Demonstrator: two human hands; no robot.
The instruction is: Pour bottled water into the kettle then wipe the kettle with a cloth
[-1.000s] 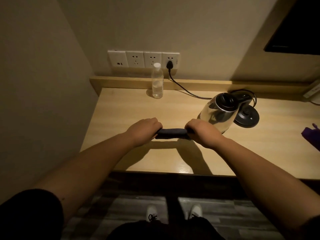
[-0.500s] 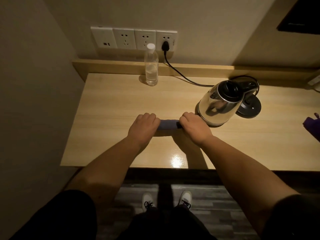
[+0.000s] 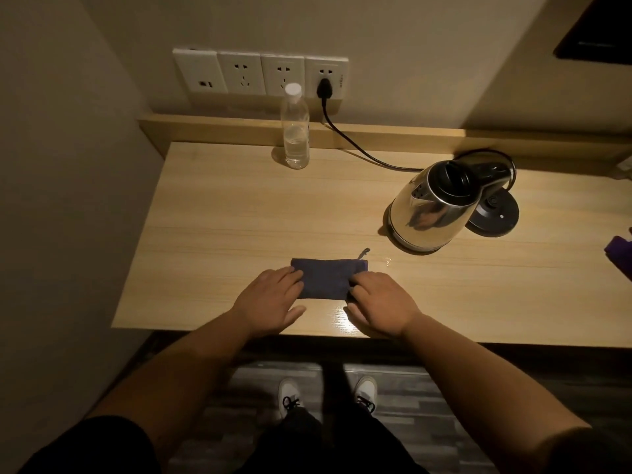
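A dark blue cloth, folded into a flat rectangle, lies on the wooden table near its front edge. My left hand rests flat with its fingertips on the cloth's left end. My right hand lies at the right end, fingers slightly curled on the cloth's edge, thumb apart on the table. The shiny steel kettle with a black lid stands to the right and beyond the cloth, off its base. A clear water bottle with a white cap, partly full, stands upright at the back by the wall.
The kettle's black base sits right behind the kettle, its cord running to the wall sockets. A purple object shows at the right edge. A wall closes the table's left side.
The cloth was a tight roll gripped in both fists; now it lies flat and folded on the table, and both hands have loosened and rest at its ends. The view moved closer over the table.
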